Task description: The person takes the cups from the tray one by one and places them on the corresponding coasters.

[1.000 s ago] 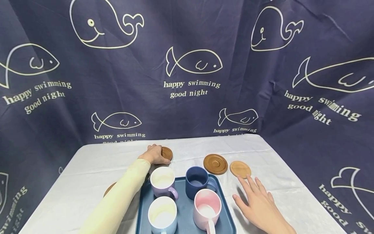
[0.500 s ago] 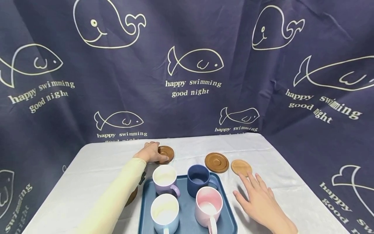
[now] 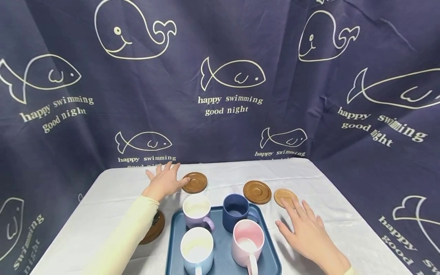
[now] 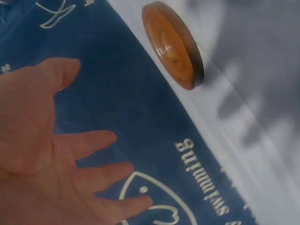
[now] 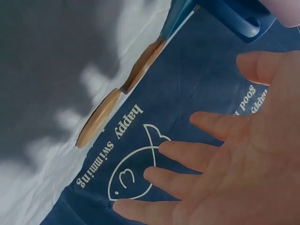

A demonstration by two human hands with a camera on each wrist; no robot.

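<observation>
My left hand (image 3: 165, 181) is spread beside a round brown wooden coaster (image 3: 195, 182) at the back of the table; its thumb overlaps the rim in the head view. In the left wrist view a gap shows between the fingers and that coaster (image 4: 172, 46). My right hand (image 3: 306, 229) hovers with fingers apart, fingertips overlapping a pale wooden coaster (image 3: 284, 196). That coaster (image 5: 97, 118) lies apart from the fingers in the right wrist view. Another brown coaster (image 3: 257, 192) lies just left of it. A darker coaster (image 3: 151, 231) is partly hidden under my left forearm.
A blue tray (image 3: 220, 244) at the front holds a purple mug (image 3: 197, 217), a navy mug (image 3: 235, 214), a light blue mug (image 3: 197, 252) and a pink mug (image 3: 245, 248). A white cloth covers the table (image 3: 223, 173); a navy printed curtain (image 3: 227, 137) hangs behind.
My left hand has let go of the back brown coaster, moved left off it and spread its fingers. The coaster there is now nearly fully visible. My right hand stays about the same.
</observation>
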